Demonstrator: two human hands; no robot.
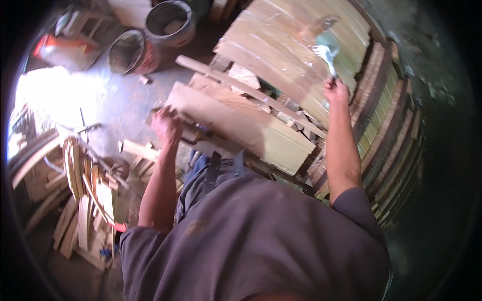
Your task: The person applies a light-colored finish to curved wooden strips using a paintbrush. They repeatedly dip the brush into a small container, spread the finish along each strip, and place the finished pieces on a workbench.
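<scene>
Pale tool (326,52) is beyond the right part of the plank (241,125), over the board stack (276,42); its far part is blurred, so I cannot tell its exact kind. The right hand (336,90) is closed around its near end, with the fingers folded in a fist and the tool pointing away from the body. The right arm reaches forward past the right end of the plank, almost straight, with only a small bend at the elbow.

At the left end of the plank is the left hand (168,125). Its fingers are curled and its back is turned up, but I cannot tell whether it grips the plank or only rests there. The left forearm rises forward from the sleeve, leaning slightly to the right.

A thin slat (241,89) lies just beyond the plank. Wood scraps (85,200) are heaped to the left of it, on the near side.
</scene>
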